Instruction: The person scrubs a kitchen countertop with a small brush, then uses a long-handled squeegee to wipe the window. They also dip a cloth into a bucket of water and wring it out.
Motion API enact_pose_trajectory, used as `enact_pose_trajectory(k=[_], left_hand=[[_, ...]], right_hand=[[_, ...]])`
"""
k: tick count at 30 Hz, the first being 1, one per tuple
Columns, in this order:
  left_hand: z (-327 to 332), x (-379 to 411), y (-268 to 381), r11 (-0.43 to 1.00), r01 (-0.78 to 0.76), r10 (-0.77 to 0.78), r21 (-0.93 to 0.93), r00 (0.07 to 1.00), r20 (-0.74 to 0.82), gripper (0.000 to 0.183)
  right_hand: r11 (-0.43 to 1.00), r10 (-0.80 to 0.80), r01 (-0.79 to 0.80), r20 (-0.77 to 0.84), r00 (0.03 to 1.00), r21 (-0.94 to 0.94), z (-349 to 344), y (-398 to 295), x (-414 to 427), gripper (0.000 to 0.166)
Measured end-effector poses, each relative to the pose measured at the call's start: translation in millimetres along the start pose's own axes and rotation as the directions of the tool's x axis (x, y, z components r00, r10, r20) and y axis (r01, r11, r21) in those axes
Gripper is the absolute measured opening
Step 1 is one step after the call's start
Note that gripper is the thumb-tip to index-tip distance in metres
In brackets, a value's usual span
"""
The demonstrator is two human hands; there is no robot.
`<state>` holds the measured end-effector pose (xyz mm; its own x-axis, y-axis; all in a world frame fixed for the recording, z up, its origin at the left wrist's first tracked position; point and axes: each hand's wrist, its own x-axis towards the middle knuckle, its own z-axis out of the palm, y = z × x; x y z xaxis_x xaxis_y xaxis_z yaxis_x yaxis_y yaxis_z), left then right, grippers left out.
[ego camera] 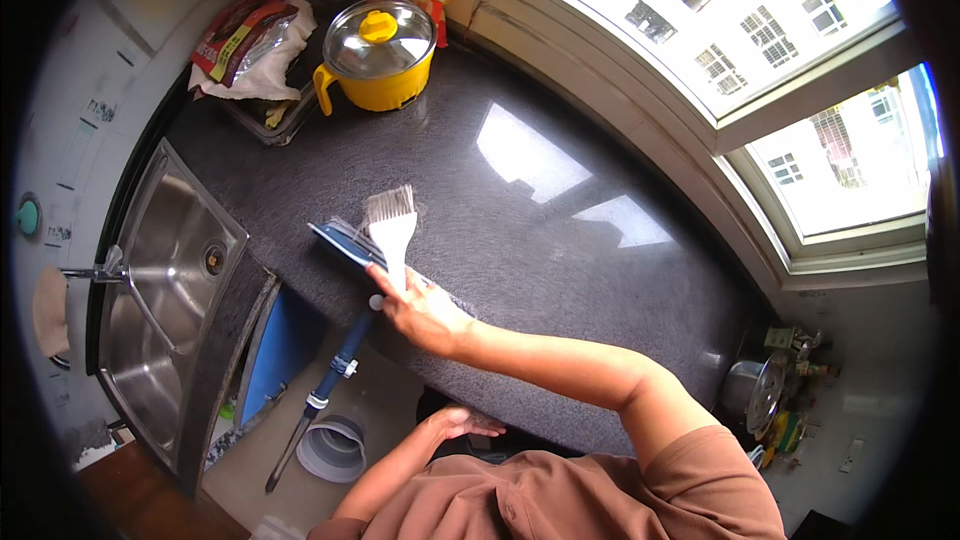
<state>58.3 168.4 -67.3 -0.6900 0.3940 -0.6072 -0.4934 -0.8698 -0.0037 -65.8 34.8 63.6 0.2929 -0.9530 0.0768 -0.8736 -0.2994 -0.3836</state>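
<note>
My right hand is over the dark speckled countertop, closed around the narrow end of a white-handled brush whose grey bristles point away from me. Beside the brush, under my fingers, lies a flat blue-and-white tool head; whether my hand also grips it cannot be told. Below it a blue pole with white clamps slants down past the counter's edge; any link between pole and head is hidden by my hand. My left hand is low by the near counter edge, fingers apart, with nothing seen in it.
A yellow pot with a glass lid stands at the back, beside a tray with a cloth and a red packet. At left is a steel sink. A grey bucket is below; a steel pot is at right.
</note>
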Motion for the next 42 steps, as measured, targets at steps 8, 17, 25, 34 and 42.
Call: enact_pose_trajectory(k=[8, 17, 25, 34, 42], left_hand=[[-5, 6, -4, 0.999, -0.041, 0.042, -0.008, 0.999, 0.015, 0.04], [4, 2, -1, 0.996, -0.087, 0.087, -0.007, 0.996, -0.015, 0.041], [11, -3, 2, 0.993, -0.114, 0.115, 0.023, 0.992, -0.049, 0.047], [3, 6, -4, 0.993, -0.114, 0.114, 0.004, 0.993, -0.025, 0.052], [8, 3, -2, 0.992, -0.129, 0.129, 0.013, 0.991, -0.021, 0.048]], right_hand=[[0.999, -0.036, 0.033, -0.082, 0.996, -0.029, 5, 2, -3, 0.013], [0.939, 0.244, -0.213, -0.087, 0.966, 0.269, 8, 25, -12, 0.034], [0.922, 0.382, -0.354, -0.227, 0.896, 0.156, -17, 48, -38, 0.01], [0.908, 0.417, -0.386, -0.283, 0.864, 0.159, -25, 63, -49, 0.008], [0.912, 0.409, -0.375, -0.276, 0.87, 0.167, -31, 81, -61, 0.011]])
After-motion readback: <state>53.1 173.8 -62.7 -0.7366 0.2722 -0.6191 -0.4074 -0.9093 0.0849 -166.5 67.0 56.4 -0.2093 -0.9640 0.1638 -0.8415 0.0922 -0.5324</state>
